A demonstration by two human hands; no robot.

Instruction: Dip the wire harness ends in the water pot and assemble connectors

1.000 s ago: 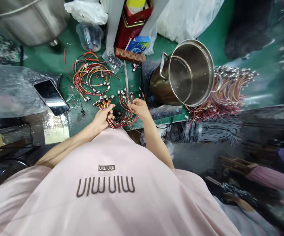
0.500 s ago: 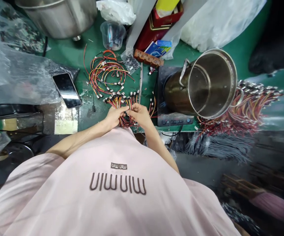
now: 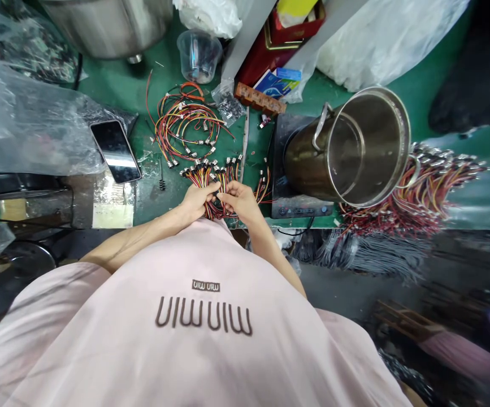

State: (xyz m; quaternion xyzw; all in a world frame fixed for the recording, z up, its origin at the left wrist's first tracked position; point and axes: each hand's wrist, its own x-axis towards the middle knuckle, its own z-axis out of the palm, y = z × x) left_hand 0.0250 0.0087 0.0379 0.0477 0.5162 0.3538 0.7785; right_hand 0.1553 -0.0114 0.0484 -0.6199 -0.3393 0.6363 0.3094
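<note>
Near the table's front edge my left hand [image 3: 197, 202] is closed on a bunch of thin red, yellow, black and white connector wires [image 3: 203, 178]. My right hand [image 3: 243, 201] is beside it, thumb and fingers pinched around some of the same wires, fingertips almost meeting the left thumb. Small metal round connectors top the wires and point away from me. The wire ends hang below my fingers, partly hidden. Just beyond lies a loose coil of similar wires [image 3: 189, 127] with metal plugs.
A tall steel pot [image 3: 310, 161] lies tilted on an induction cooker [image 3: 302, 208] at right, with a big heap of wires [image 3: 433, 189] past it. At left are a phone [image 3: 116, 151] and plastic bags [image 3: 33, 130]. A clear cup [image 3: 199, 59] and red tin [image 3: 265, 53] stand behind.
My right thumb and fingers have shifted slightly on the wires, opening a little from the left thumb. The camera view has moved slightly; the other things stay in place.
</note>
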